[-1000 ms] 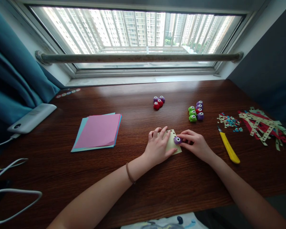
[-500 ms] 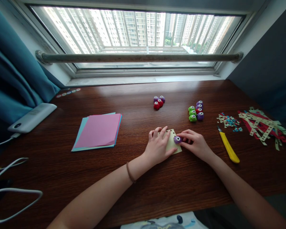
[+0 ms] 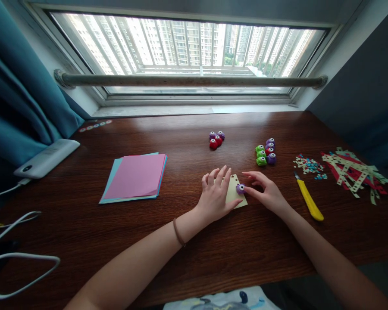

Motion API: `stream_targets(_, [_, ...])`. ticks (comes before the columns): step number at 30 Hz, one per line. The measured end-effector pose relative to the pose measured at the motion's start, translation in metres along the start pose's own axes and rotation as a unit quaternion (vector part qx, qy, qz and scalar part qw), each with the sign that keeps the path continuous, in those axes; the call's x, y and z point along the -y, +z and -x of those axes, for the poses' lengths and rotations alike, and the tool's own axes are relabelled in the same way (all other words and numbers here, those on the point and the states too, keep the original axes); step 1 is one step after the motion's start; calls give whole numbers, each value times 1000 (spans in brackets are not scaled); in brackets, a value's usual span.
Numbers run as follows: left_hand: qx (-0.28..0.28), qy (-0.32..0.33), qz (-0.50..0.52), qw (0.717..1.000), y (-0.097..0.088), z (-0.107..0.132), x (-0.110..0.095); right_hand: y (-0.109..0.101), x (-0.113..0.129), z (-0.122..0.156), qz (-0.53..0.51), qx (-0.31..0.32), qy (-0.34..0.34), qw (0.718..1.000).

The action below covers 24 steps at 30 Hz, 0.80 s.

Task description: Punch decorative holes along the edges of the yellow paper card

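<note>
And there's your purple punch [image 3: 240, 188], small and rounded, a white button on top with a dark mark in its middle, sitting at the right edge of the pale yellow paper [image 3: 232, 194]. Look at that sheet: small dark holes show near its far right corner, while the near right corner pokes out plain below the punch. Your left hand [image 3: 215, 191] lies over the paper's left part, fingers fanned, thumb stretched across the near side. Your right hand [image 3: 271, 193] has its thumb against the punch, the forefinger held apart from it, up and beyond; what the curled fingers behind are touching, you can't tell from here. Farther up the table, green punches [image 3: 261, 155] stand in a row, and the yellow cutter [image 3: 310, 200] lies to your right.
</note>
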State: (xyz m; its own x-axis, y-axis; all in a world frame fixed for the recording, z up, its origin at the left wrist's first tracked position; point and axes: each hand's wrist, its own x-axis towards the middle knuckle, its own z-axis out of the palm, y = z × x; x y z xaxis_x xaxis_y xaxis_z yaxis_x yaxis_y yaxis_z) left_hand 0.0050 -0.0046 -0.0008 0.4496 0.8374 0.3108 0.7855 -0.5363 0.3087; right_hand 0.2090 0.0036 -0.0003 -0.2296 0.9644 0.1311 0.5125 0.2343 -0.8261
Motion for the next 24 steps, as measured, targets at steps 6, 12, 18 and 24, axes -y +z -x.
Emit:
stream_targets(6, [-52, 147, 32, 987, -8, 3, -3, 14, -11, -14, 84, -73, -37, 993])
stream_targets(12, [52, 237, 80, 967, -3, 0, -5, 24, -24, -14, 140, -74, -53, 986])
stream_targets(18, [63, 226, 114, 965, -4, -2, -8, 29, -27, -11, 171, -72, -54, 981])
stream_targets(24, [64, 214, 111, 969, -9, -4, -13, 32, -28, -10, 202, -60, -51, 976])
